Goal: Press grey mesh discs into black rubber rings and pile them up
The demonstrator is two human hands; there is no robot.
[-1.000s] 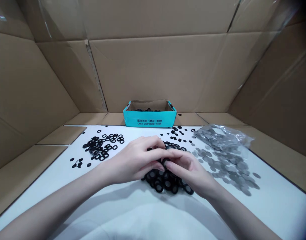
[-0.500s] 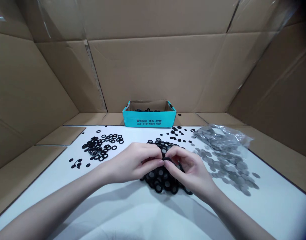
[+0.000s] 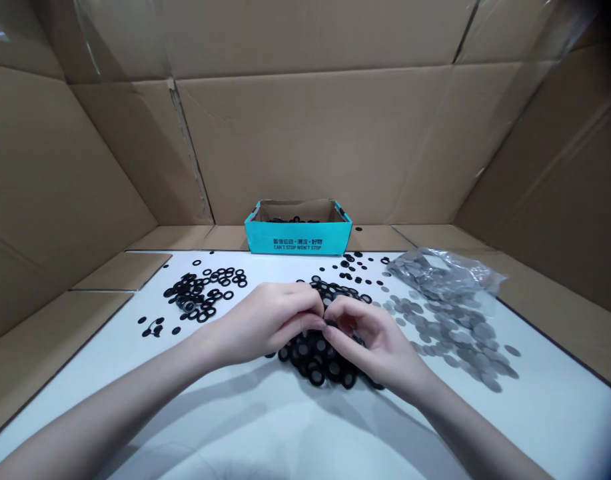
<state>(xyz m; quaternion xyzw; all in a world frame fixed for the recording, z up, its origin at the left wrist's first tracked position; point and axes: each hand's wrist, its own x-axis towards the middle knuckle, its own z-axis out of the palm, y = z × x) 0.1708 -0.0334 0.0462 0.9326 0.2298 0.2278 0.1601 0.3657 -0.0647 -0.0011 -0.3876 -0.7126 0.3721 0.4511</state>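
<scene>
My left hand [image 3: 265, 320] and my right hand [image 3: 375, 340] meet fingertip to fingertip over a heap of black rings with grey centres [image 3: 318, 360] on the white table [image 3: 265, 427]. Both hands are closed in a pinch around a small black ring [image 3: 329, 324] between them. The fingers hide most of that ring. More of the same heap shows behind the fingers.
A pile of empty black rings [image 3: 200, 293] lies to the left. Grey discs [image 3: 455, 327] spill from a clear plastic bag [image 3: 440, 267] on the right. A teal cardboard box [image 3: 298, 228] with black rings inside stands at the back. Cardboard walls enclose the table.
Both hands lifted slightly and then came back down over the heap. The right hand's fingers curled in tighter against the left fingertips.
</scene>
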